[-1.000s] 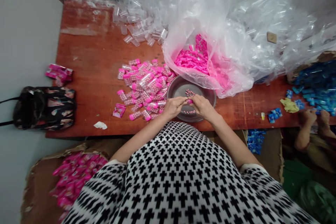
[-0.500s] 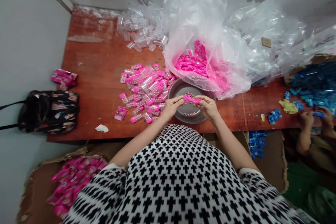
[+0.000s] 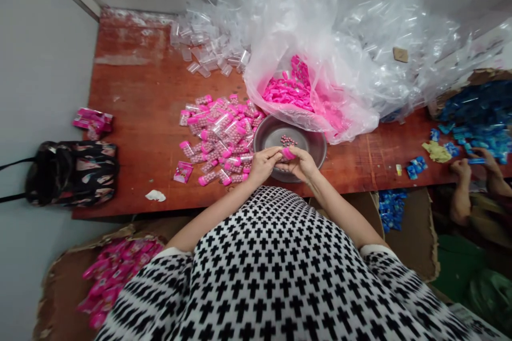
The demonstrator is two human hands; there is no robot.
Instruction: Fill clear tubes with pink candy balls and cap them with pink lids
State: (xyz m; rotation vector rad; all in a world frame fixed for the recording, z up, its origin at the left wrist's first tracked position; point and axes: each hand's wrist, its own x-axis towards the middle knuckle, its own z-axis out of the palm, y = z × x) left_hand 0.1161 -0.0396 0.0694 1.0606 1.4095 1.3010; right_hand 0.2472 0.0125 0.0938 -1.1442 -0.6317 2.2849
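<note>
Over the near side of a round metal bowl (image 3: 322, 152), my two hands come together on a small container with a pink cap (image 3: 287, 154). My left hand (image 3: 263, 165) has its fingers closed on the container's body, which they mostly cover. At the cap, my right hand (image 3: 304, 164) pinches with thumb and fingers. Small pink balls (image 3: 287, 140) lie in the bowl behind my fingertips. Left of the bowl is a heap of clear bottles with pink caps (image 3: 220, 130), filled with pink balls. Behind the bowl, an open plastic bag (image 3: 256, 82) holds loose pink caps (image 3: 288, 93).
Clear tubes (image 3: 216, 48) lie at the back of the wooden table (image 3: 132, 170). A patterned bag (image 3: 94, 170) is at the left edge. Cardboard boxes (image 3: 60, 282) of pink packets stand below. At right, another person's hands (image 3: 462, 170) work beside blue pieces (image 3: 476, 122).
My hands have moved closer together. The pink cap, earlier held open between both hands, now sits closed on the container. The view has shifted slightly.
</note>
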